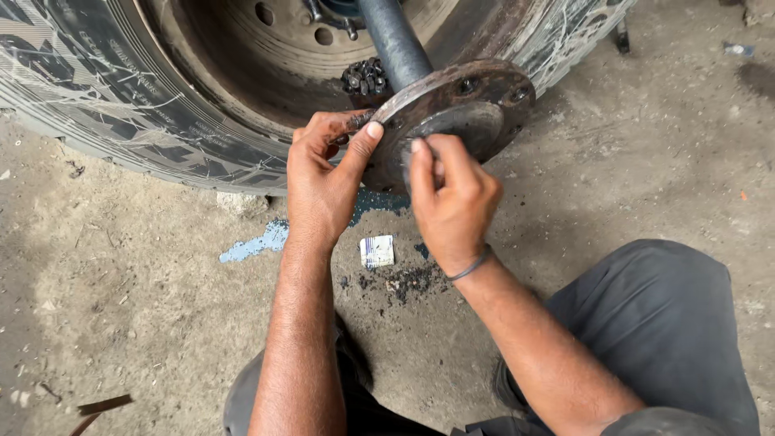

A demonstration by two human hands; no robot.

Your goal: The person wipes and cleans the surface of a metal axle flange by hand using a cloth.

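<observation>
Gripping flange rim: left hand, thumb on its edge | right hand pinches a thin scraper, barely visible, against flange face | flange on shaft above both hands, before tyre | risk: scraper slips on the greasy face, fingers hit bolt holes.

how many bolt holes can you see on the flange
2 clear ones on the flange: one on the upper rim and one at the right edge. The left hand and right hand cover the lower part, so more may be hidden.
</observation>
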